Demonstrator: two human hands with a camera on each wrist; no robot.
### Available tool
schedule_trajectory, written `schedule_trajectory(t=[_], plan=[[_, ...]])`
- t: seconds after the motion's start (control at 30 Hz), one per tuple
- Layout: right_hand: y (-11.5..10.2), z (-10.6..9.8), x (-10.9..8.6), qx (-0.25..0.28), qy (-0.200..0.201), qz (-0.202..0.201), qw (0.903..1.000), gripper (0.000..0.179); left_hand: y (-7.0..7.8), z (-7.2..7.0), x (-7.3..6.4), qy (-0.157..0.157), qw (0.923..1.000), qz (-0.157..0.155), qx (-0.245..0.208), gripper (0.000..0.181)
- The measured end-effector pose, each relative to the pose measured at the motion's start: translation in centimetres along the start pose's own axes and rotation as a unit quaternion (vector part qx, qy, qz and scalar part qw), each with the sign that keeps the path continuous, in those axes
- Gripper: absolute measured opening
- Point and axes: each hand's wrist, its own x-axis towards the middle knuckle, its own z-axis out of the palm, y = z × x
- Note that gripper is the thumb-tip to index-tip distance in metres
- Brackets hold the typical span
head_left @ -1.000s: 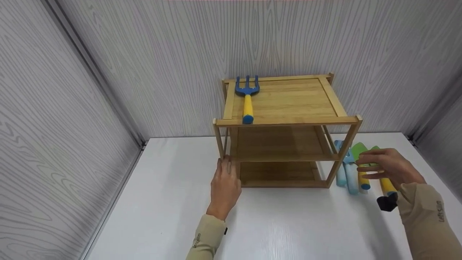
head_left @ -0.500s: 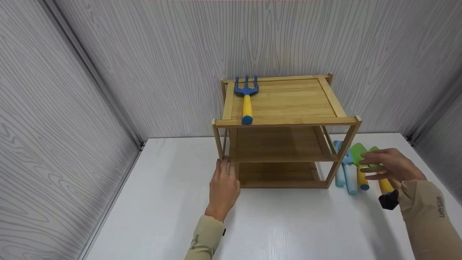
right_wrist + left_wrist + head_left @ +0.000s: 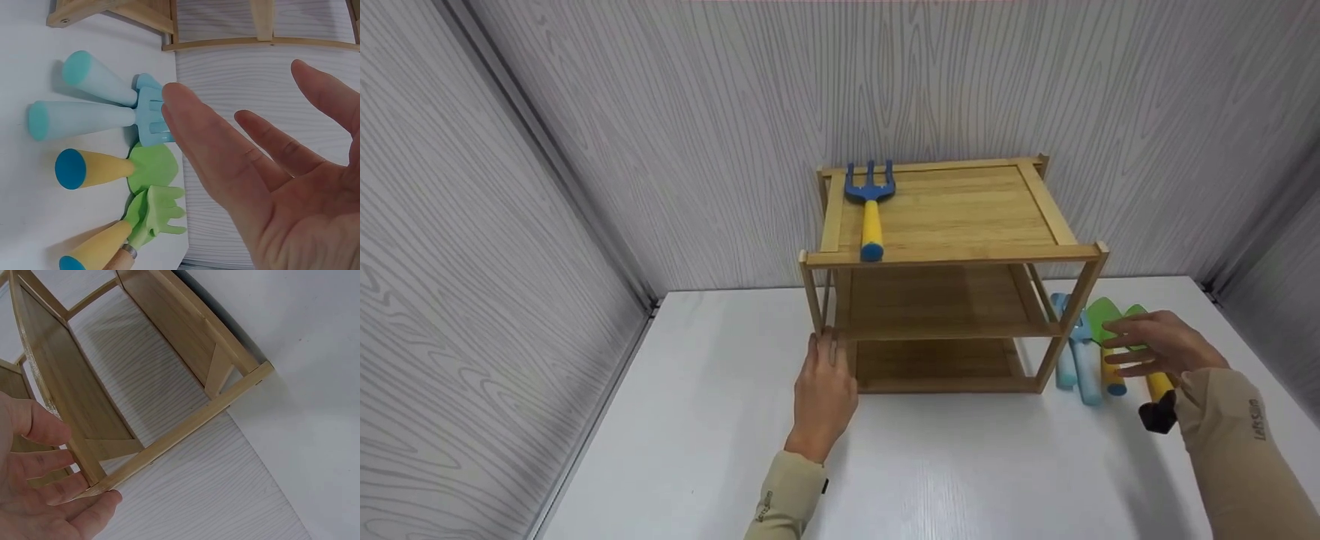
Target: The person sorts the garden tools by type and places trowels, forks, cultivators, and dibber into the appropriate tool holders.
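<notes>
Booth-like place, wood-grain walls (image 3: 697, 135)

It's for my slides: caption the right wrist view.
An empty right hand near blue-and-green garden tools on a white table beside a wooden rack.

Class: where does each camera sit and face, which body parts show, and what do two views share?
Head: on the head, looking forward and down at the wooden shelf; left hand, right hand and sleeves show.
Left wrist: on that wrist, facing the shelf; the left hand shows.
Right wrist: on that wrist, facing tools beside the shelf; the right hand shows.
Head and right wrist share the tools.
</notes>
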Motion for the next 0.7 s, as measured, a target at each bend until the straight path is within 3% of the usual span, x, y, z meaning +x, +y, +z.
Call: schedule_trajectory(t=[0.13, 0.5, 0.7], plan=[[0.5, 0.2, 0.3, 0.017, -0.008, 0.003, 0.9998, 0.062, -0.1, 0.1, -0.1, 0.002, 1.0000, 0.002, 0.001, 0.052], [1.0, 0.7, 1.2, 0.014, -0.028, 0.038, 0.9988, 0.076, -0.3, 0.5, -0.2, 0.031, 0.9994, 0.016, 0.009, 0.046], [1.2, 0.9, 1.6, 0.014, -0.021, 0.046, 0.9986, 0.073, -0.1, 0.3, -0.1, 0.016, 0.9999, 0.005, -0.003, 0.047]])
